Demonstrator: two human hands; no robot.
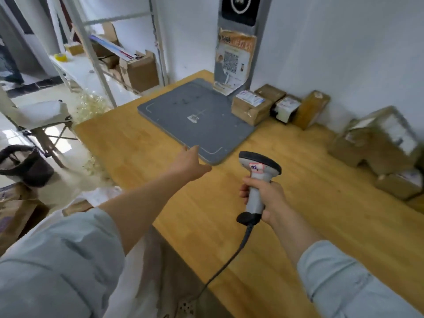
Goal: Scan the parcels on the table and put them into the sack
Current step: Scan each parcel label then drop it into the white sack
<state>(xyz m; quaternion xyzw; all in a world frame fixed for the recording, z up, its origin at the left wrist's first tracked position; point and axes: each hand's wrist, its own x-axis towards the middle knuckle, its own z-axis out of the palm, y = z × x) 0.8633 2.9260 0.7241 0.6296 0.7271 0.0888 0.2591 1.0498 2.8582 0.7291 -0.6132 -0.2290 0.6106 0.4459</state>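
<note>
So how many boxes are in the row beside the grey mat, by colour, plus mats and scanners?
brown boxes: 3
black-and-white box: 1
grey mat: 1
scanner: 1
Total: 6
The other boxes on the right are too blurred to count.

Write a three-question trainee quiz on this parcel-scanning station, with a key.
1. True or false: the left hand is holding something.
2. Which hand grips the scanner? A) left B) right C) neither, it lies flat
3. Fill in: the taped parcels rest on the wooden ____.

Key
1. False: it is open and holds nothing.
2. B: the right hand is curled round the handle.
3. table
</note>
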